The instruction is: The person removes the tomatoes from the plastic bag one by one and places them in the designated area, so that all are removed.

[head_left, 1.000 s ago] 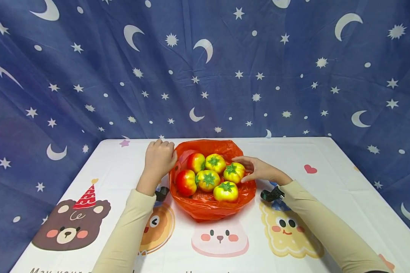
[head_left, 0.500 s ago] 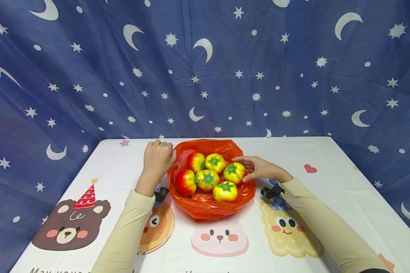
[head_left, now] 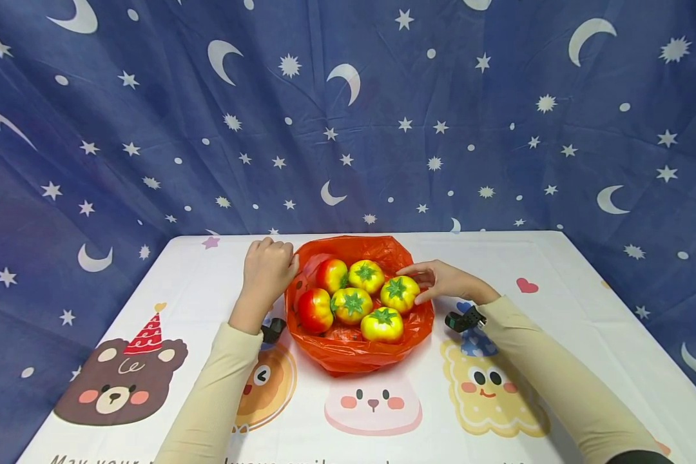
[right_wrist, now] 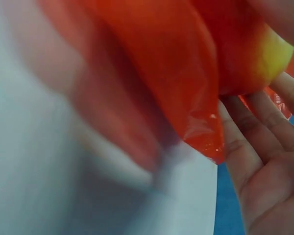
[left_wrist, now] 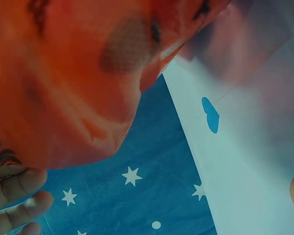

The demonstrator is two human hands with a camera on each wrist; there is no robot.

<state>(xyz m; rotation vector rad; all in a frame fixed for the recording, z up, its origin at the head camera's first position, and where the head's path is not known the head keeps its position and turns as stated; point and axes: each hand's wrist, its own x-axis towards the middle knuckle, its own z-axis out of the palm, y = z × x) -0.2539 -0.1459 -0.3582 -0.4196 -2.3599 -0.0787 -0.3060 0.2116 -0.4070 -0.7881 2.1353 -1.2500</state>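
Behind, starry curtain (head_left: 383,116), tablecloth (head_left: 580,322) under red bag (head_left: 354,361)

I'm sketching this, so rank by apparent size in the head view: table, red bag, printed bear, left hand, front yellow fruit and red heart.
Largest to smallest:
1. Table
2. Red bag
3. Printed bear
4. Left hand
5. Front yellow fruit
6. Red heart

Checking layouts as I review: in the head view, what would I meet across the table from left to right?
Brown bear print → left hand → nearer red-and-yellow fruit → nearest yellow fruit → right hand → heart print. The red bag around both fruits spans several places, so it is left out.
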